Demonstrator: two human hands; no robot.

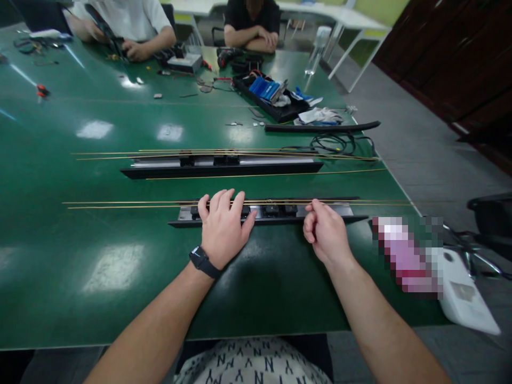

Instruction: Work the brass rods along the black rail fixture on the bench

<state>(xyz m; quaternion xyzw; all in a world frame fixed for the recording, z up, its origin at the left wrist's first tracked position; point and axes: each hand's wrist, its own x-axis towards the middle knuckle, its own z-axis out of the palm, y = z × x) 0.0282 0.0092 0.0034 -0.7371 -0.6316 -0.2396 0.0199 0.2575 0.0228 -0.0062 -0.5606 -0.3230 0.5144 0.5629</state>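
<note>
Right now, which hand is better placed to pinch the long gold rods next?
Probably the right hand: its fingers curl inward at the gold rods; the left hand spreads over the rail.

"What surrounds us?"

"We see a grey floor (416,125) past our glossy green table (48,229), a white table (334,16) behind, and a yellow-green wall (372,16)."

"And farther right?"

"Dark reddish-brown woodwork (444,53), probably cabinets, though it's dim there. Pale light reflections (114,266) patch our green table."
</note>
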